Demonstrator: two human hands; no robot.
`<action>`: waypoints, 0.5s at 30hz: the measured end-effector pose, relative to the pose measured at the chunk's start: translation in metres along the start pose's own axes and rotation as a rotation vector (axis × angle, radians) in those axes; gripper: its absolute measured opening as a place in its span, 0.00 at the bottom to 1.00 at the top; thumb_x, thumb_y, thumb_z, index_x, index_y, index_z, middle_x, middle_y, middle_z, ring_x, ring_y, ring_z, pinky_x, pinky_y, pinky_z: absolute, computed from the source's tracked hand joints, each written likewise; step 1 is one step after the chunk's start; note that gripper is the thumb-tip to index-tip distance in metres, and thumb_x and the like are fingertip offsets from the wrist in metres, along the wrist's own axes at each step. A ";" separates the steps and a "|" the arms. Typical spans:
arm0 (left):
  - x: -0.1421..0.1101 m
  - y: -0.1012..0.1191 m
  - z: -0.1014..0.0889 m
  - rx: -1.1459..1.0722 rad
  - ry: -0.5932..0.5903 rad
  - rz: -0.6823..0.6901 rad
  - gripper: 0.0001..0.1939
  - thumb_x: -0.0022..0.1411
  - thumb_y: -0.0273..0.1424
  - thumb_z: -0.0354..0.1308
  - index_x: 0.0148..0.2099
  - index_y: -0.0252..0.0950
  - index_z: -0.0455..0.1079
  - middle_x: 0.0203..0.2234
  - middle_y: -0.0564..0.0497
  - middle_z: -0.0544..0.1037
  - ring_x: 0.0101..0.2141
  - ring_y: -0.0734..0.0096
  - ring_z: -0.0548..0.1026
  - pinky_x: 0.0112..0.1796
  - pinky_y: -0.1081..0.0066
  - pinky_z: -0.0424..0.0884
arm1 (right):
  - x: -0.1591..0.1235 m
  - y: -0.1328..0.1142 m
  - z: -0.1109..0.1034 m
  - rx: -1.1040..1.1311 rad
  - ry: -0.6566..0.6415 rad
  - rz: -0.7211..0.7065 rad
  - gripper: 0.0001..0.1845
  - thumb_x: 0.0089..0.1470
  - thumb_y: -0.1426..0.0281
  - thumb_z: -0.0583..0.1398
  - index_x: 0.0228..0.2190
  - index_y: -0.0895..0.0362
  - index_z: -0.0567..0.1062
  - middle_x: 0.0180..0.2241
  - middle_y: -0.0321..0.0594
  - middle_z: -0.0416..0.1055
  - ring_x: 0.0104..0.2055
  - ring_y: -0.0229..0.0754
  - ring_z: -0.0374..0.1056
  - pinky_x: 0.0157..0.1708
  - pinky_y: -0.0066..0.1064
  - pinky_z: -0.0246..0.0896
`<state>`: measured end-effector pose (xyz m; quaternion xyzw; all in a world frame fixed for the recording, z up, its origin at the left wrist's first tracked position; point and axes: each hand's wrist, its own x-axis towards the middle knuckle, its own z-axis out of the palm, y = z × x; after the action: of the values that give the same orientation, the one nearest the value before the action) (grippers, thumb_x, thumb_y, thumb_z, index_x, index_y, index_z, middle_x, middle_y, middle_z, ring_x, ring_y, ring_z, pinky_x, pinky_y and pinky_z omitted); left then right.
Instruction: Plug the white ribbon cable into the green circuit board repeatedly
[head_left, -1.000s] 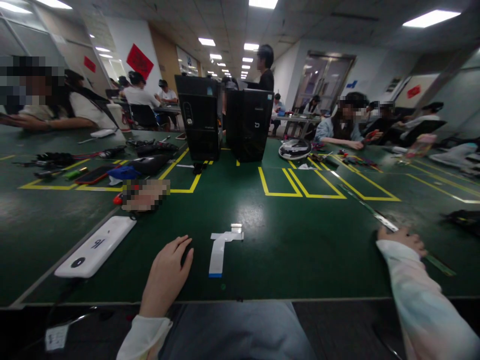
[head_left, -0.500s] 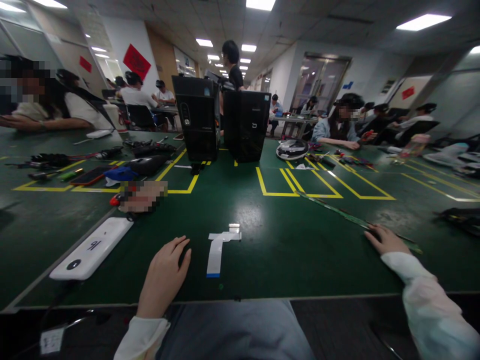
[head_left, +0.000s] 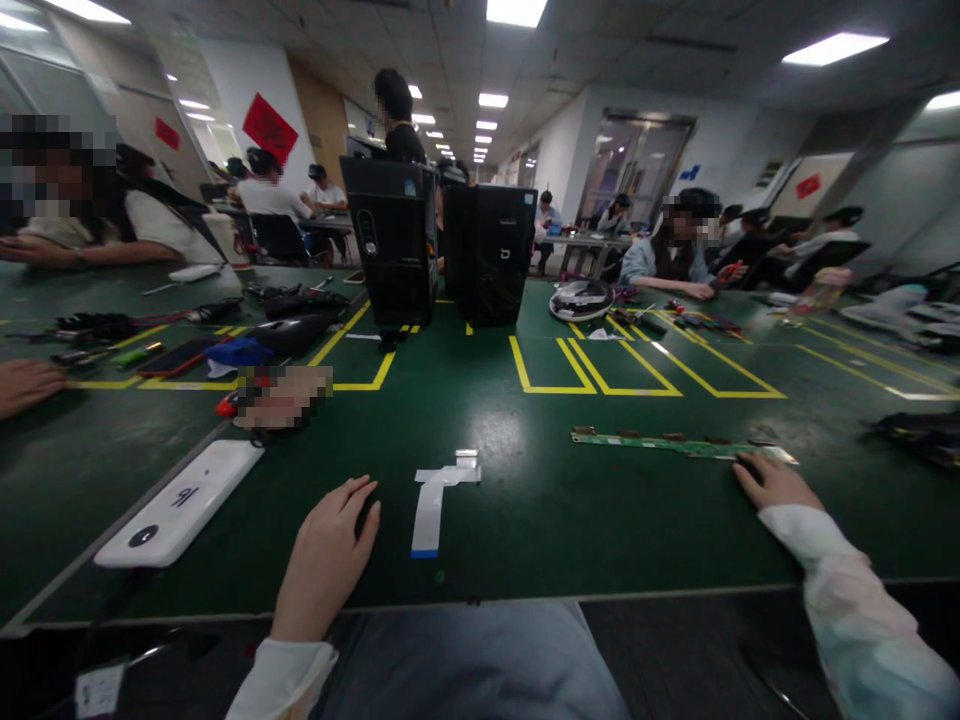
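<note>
As the green strip (head_left: 652, 443) stretches mainly left from the right hand (head_left: 780, 487), fingers at its end, grip unclear, left hand (head_left: 322, 560) lies farther, loosely open, seemingly empty.

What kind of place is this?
Probably an electronics workroom, perhaps for training or repair: a long green circuit board lies on the green table, two black computer towers stand farther back on it, and other people sit around the room.

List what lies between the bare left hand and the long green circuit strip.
A bent, flat white ribbon cable on the dark green tabletop; head view shows it.
</note>
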<state>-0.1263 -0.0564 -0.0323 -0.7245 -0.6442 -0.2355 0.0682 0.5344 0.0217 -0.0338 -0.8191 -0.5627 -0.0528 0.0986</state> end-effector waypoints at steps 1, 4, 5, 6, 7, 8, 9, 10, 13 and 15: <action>0.000 0.000 0.000 0.003 0.002 0.000 0.23 0.66 0.39 0.44 0.53 0.29 0.70 0.50 0.38 0.73 0.51 0.55 0.70 0.52 0.55 0.67 | -0.002 -0.002 0.001 -0.012 0.012 -0.008 0.21 0.54 0.64 0.53 0.45 0.62 0.74 0.52 0.59 0.67 0.56 0.53 0.63 0.55 0.39 0.56; 0.000 0.001 0.000 0.007 0.007 0.001 0.23 0.66 0.39 0.44 0.53 0.29 0.70 0.50 0.38 0.73 0.51 0.55 0.71 0.52 0.55 0.67 | -0.009 -0.012 0.004 -0.041 0.074 -0.088 0.21 0.53 0.63 0.53 0.45 0.59 0.75 0.50 0.56 0.68 0.54 0.54 0.64 0.54 0.42 0.58; 0.000 0.001 0.000 0.009 0.007 0.001 0.23 0.66 0.39 0.44 0.53 0.29 0.70 0.50 0.38 0.73 0.51 0.54 0.71 0.51 0.55 0.67 | -0.011 -0.017 0.005 -0.042 0.098 -0.136 0.21 0.53 0.63 0.53 0.45 0.58 0.75 0.49 0.55 0.69 0.53 0.54 0.65 0.54 0.43 0.59; 0.000 0.001 0.000 0.010 0.006 0.002 0.23 0.66 0.39 0.44 0.53 0.29 0.70 0.50 0.38 0.73 0.51 0.54 0.71 0.51 0.55 0.67 | -0.013 -0.024 0.006 -0.034 0.117 -0.192 0.22 0.53 0.63 0.53 0.45 0.58 0.75 0.48 0.55 0.69 0.53 0.54 0.65 0.54 0.43 0.59; 0.000 0.001 0.000 0.012 0.007 0.003 0.23 0.66 0.39 0.44 0.53 0.29 0.70 0.50 0.38 0.73 0.51 0.54 0.71 0.51 0.55 0.67 | -0.015 -0.031 0.008 -0.017 0.132 -0.253 0.23 0.53 0.62 0.53 0.46 0.58 0.75 0.48 0.54 0.69 0.52 0.54 0.65 0.54 0.44 0.59; 0.000 0.000 0.000 0.015 0.008 0.004 0.23 0.66 0.39 0.44 0.53 0.29 0.70 0.50 0.38 0.73 0.51 0.54 0.71 0.51 0.55 0.67 | -0.017 -0.040 0.009 0.009 0.142 -0.316 0.24 0.53 0.61 0.53 0.46 0.59 0.75 0.47 0.54 0.69 0.52 0.54 0.65 0.54 0.45 0.59; 0.000 0.000 0.000 0.018 0.008 0.005 0.23 0.66 0.39 0.44 0.53 0.29 0.70 0.50 0.38 0.73 0.51 0.54 0.71 0.51 0.55 0.67 | -0.019 -0.050 0.010 0.042 0.146 -0.378 0.25 0.53 0.60 0.53 0.47 0.59 0.75 0.47 0.53 0.68 0.52 0.54 0.65 0.54 0.45 0.59; 0.001 0.000 0.000 0.020 0.007 0.007 0.23 0.66 0.39 0.44 0.53 0.29 0.70 0.50 0.38 0.73 0.51 0.54 0.71 0.51 0.55 0.68 | -0.021 -0.061 0.011 0.079 0.144 -0.437 0.26 0.53 0.59 0.53 0.48 0.59 0.74 0.47 0.53 0.68 0.52 0.53 0.65 0.54 0.45 0.60; 0.001 0.000 0.000 0.019 0.007 0.009 0.23 0.66 0.40 0.44 0.52 0.30 0.70 0.50 0.38 0.74 0.51 0.54 0.71 0.51 0.55 0.68 | -0.025 -0.102 0.014 0.183 0.124 -0.592 0.27 0.55 0.57 0.52 0.50 0.58 0.73 0.47 0.52 0.66 0.53 0.52 0.65 0.54 0.45 0.60; 0.001 0.001 0.000 0.015 0.013 0.008 0.23 0.66 0.39 0.44 0.52 0.30 0.70 0.50 0.38 0.74 0.51 0.54 0.71 0.51 0.55 0.68 | -0.027 -0.133 0.015 0.230 0.112 -0.678 0.27 0.56 0.56 0.52 0.51 0.58 0.72 0.48 0.52 0.65 0.53 0.51 0.64 0.54 0.45 0.60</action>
<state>-0.1258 -0.0556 -0.0313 -0.7249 -0.6426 -0.2350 0.0791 0.3999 0.0464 -0.0404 -0.5652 -0.7984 -0.0637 0.1976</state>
